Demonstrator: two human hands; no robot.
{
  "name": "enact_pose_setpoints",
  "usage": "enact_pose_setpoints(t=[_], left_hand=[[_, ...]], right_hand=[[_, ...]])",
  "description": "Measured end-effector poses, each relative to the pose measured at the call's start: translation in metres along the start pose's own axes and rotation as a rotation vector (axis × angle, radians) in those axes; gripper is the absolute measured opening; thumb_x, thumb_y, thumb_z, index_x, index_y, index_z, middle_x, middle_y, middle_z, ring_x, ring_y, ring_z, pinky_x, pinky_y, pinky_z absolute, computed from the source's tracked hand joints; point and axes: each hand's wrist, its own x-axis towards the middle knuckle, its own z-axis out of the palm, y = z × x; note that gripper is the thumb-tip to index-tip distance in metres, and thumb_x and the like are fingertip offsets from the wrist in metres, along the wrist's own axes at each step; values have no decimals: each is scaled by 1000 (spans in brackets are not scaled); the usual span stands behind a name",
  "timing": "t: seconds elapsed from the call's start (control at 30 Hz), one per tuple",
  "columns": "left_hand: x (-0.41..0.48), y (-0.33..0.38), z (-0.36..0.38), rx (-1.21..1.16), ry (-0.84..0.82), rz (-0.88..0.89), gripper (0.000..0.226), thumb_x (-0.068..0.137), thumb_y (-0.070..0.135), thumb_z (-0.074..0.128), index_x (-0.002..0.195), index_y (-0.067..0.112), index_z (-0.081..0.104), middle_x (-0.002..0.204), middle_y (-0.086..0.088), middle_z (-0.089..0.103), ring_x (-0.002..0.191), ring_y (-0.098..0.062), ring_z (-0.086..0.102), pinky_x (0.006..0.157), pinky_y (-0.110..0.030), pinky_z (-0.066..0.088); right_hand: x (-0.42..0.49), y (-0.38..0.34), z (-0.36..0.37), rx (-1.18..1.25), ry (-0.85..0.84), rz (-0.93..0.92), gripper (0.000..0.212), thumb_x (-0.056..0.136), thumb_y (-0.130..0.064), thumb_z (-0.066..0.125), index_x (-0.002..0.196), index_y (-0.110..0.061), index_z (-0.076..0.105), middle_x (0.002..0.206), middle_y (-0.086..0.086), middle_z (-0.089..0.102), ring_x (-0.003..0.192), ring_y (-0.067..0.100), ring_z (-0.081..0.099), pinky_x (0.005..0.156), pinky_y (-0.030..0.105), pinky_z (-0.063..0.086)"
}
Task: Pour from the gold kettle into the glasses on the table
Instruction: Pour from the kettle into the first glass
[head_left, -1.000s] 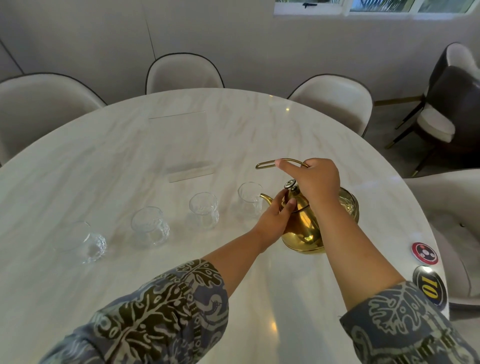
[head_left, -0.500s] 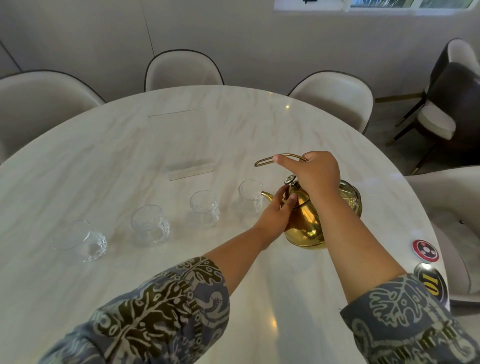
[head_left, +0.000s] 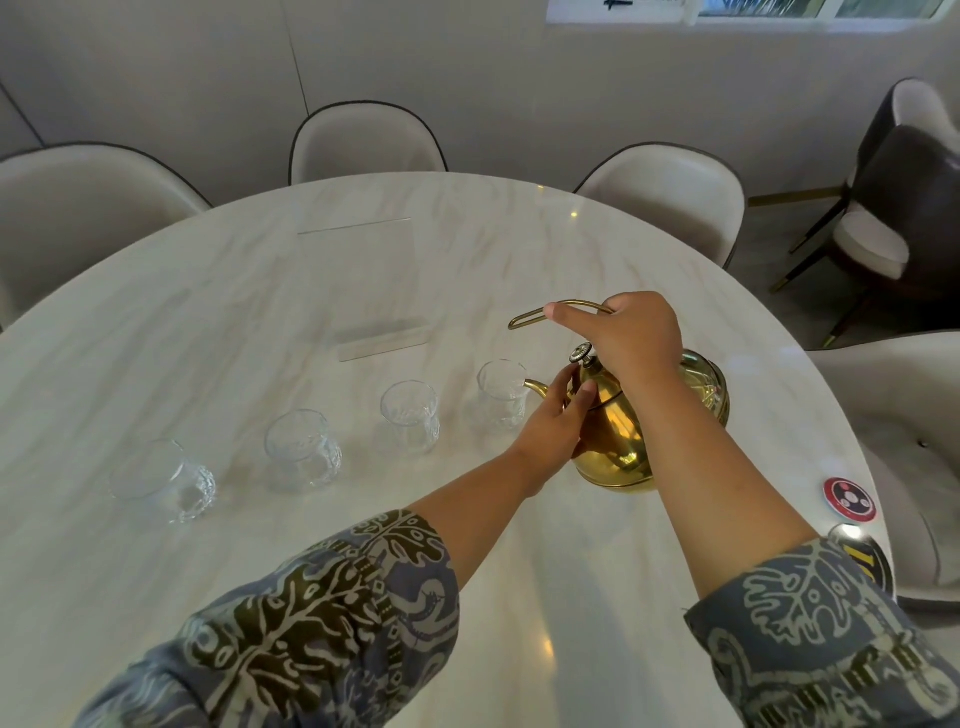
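The gold kettle (head_left: 618, 441) is held just above the marble table (head_left: 260, 312), tilted left. My right hand (head_left: 631, 338) grips its thin top handle. My left hand (head_left: 553, 421) rests its fingers against the kettle's lid and shoulder. The spout tip is at the rim of the nearest clear glass (head_left: 503, 392). Left of that glass stand several more clear glasses in a row: one (head_left: 410, 415), another (head_left: 304, 449), and the farthest left (head_left: 166, 480). No stream of liquid is visible.
A clear acrylic stand (head_left: 382, 340) sits behind the glasses. Two round stickers, one red (head_left: 849, 498) and one black (head_left: 865, 564), lie near the table's right edge. Pale chairs (head_left: 366, 140) ring the table, and a dark chair (head_left: 909, 208) stands at the far right.
The kettle has lifted off the table and tipped left, bringing its spout closer to the nearest glass. Both hands moved up slightly with it.
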Motion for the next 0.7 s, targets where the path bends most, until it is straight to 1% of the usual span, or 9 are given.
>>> enact_pose_setpoints(t=[0.17,0.3,0.5,0.57,0.63,0.7], left_hand=[[-3,3,1,-3,-5,7,52,98,42,34,147,34,17,147,-2,38,111,-9,40,89,-30,41],[-6,7,3,-15,-6,5,52,98,42,33,147,33,17,148,-2,38,110,-9,39,85,-28,40],[-8,10,4,-40,0,20,52,98,43,34,147,33,18,147,-1,39,110,-8,39,87,-30,40],[-8,10,5,-30,6,20,52,98,43,33,146,34,19,147,-1,39,116,-12,41,89,-31,40],[-7,10,5,-18,12,17,52,97,44,33,146,34,19,147,-2,39,126,-17,41,92,-33,41],[-7,10,4,-13,18,18,52,97,45,33,146,34,19,147,-2,39,127,-18,40,92,-33,41]], right_hand=[[0,-3,-2,-20,-13,1,62,74,-60,69,48,-16,34,45,-1,31,42,13,29,47,23,22],[1,-5,-4,-56,-26,7,59,74,-62,67,50,-17,38,48,-1,37,45,11,33,48,22,26],[4,-7,-4,-82,-27,5,59,73,-64,67,51,-18,39,49,-2,38,46,11,35,49,23,25],[5,-7,-4,-97,-31,2,58,73,-65,66,52,-18,40,51,-2,39,48,10,36,49,23,26],[6,-7,-3,-111,-32,1,58,73,-66,65,52,-19,40,52,-2,40,49,10,37,49,23,27],[7,-7,-2,-120,-32,1,57,73,-67,64,52,-20,40,52,-3,40,49,10,37,50,23,27]])
